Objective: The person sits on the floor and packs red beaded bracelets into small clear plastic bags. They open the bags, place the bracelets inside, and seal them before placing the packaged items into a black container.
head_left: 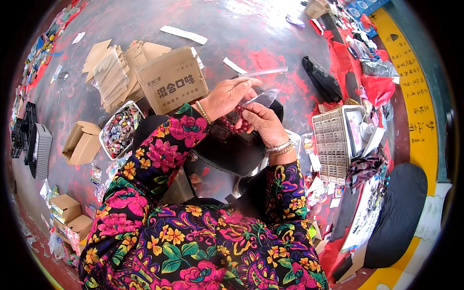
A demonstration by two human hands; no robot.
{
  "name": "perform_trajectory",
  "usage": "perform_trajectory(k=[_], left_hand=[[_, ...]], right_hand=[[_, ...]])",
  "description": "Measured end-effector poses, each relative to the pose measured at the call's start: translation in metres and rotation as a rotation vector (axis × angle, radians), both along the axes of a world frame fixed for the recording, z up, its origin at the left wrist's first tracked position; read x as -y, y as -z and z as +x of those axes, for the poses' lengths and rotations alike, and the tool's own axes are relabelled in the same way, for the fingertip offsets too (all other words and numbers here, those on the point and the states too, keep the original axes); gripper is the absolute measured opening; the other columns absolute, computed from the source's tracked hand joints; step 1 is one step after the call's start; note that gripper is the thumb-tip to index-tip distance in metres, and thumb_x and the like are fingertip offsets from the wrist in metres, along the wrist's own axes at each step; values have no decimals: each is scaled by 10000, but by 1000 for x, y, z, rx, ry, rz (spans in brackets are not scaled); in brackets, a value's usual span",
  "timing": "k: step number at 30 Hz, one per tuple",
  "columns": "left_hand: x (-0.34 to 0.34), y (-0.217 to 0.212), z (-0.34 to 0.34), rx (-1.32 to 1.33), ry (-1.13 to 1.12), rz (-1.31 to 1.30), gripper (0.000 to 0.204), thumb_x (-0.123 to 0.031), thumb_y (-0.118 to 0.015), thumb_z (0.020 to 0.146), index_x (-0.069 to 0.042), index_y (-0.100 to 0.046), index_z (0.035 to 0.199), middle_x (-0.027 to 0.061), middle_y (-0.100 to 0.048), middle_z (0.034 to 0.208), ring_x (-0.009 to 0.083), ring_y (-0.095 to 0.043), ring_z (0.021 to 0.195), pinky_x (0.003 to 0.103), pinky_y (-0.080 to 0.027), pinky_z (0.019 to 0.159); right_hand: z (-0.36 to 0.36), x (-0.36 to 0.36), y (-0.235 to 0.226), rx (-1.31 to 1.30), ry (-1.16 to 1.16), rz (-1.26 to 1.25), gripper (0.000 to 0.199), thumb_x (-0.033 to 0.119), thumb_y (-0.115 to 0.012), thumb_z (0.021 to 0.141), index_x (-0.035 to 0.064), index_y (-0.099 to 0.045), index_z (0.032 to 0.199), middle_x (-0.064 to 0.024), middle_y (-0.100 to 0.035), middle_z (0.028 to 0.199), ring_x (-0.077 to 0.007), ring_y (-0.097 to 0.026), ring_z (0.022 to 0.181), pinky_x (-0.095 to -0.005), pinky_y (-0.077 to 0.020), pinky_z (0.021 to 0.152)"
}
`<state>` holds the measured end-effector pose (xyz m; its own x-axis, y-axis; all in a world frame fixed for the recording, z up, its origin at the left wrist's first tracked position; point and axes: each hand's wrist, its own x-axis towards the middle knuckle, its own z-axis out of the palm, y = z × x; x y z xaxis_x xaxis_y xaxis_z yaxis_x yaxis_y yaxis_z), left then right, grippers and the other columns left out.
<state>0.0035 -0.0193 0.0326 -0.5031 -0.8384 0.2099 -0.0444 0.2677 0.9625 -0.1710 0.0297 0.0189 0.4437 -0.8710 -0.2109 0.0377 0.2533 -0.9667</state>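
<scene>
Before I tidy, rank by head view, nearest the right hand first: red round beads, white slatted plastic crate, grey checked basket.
1. Red beads, at the right hand.
2. White crate, to the right.
3. Grey basket, far left.

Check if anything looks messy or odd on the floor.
A white strip lies loose beyond the cardboard box, looking dropped rather than put away. The floor is also blotched with uneven red patches, perhaps worn paint.
</scene>
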Motion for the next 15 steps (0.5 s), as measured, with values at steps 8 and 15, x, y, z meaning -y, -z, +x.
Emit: perform_trajectory(k=[8,15], left_hand=[[-3,0,-3,84,4,1,355,-251,-362,958,8,-577,1071,127,-592,1117,140,-590,877,262,-483,720],[2,13,0,359,-157,-277,346,-224,-390,947,2,-527,1170,164,-632,982,212,-607,865,308,-471,774]], right_hand=[[-2,-8,-10,-161,-7,-46,119,74,-602,848,17,-605,953,12,-579,771,-49,-515,679,-189,-426,609],[-30,-16,-23,-257,41,-223,145,-13,-565,847,-13,-585,990,5,-580,903,-74,-530,876,-212,-427,810]])
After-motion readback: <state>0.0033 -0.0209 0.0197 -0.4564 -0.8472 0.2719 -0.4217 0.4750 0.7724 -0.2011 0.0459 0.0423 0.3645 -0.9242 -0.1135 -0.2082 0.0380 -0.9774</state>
